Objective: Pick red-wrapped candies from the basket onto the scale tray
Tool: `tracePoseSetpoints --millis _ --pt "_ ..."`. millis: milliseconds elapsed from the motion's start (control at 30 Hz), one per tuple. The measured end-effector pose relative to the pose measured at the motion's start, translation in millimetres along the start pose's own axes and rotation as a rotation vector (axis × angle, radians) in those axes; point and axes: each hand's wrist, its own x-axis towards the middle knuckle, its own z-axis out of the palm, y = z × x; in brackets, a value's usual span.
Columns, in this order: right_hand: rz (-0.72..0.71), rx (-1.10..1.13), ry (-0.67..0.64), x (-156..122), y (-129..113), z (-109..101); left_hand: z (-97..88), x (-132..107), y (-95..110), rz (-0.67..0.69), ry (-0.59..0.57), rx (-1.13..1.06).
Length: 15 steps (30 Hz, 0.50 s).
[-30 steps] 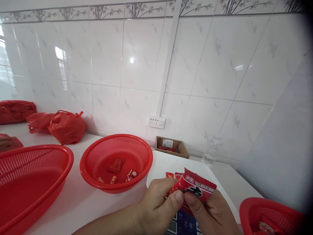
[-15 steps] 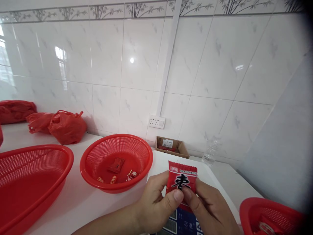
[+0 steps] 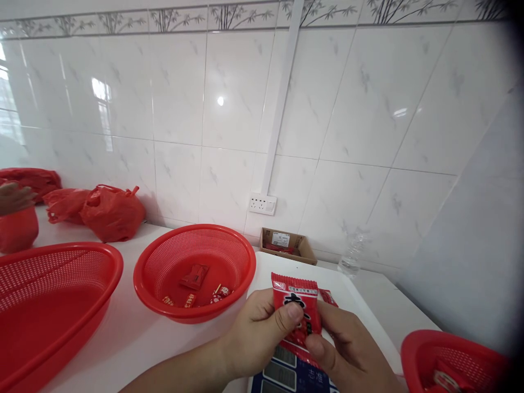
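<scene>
Both my hands hold a stack of small red snack packets [image 3: 295, 305] over a white scale [image 3: 298, 375] with a blue front panel. My left hand [image 3: 257, 333] pinches the front packet, which bears a black character, with its thumb across the face. My right hand [image 3: 346, 349] is closed on the packets from below and behind, and another red packet edge shows behind the front one. A round red basket [image 3: 194, 240] stands just left of my hands with a few small red packets [image 3: 195, 275] inside.
A large red basket [image 3: 53, 256] sits at the near left and another red basket [image 3: 450, 355] at the near right. Red plastic bags [image 3: 112, 213] lie at the back left, where another person's hand [image 3: 14, 196] rests on a red container. A small cardboard box [image 3: 286, 245] and a clear bottle [image 3: 352, 256] stand by the wall.
The packet turned from tilted to upright, then came down and left toward the scale. My left thumb now covers its face. Another person's hand with a red container appeared at the far left.
</scene>
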Motion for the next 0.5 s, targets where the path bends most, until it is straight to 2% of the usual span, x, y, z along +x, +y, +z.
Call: tracePoseSetpoints --millis 233,333,500 --pt "-0.023 -0.146 -0.011 0.3 9.1 -0.4 0.2 1.1 1.9 0.078 -0.036 0.060" --pt "-0.015 -0.168 0.041 0.6 7.3 0.8 0.4 1.4 1.2 0.070 -0.037 0.092" --pt "0.003 -0.155 0.054 1.2 1.0 1.6 0.9 2.2 2.3 0.066 -0.036 0.104"
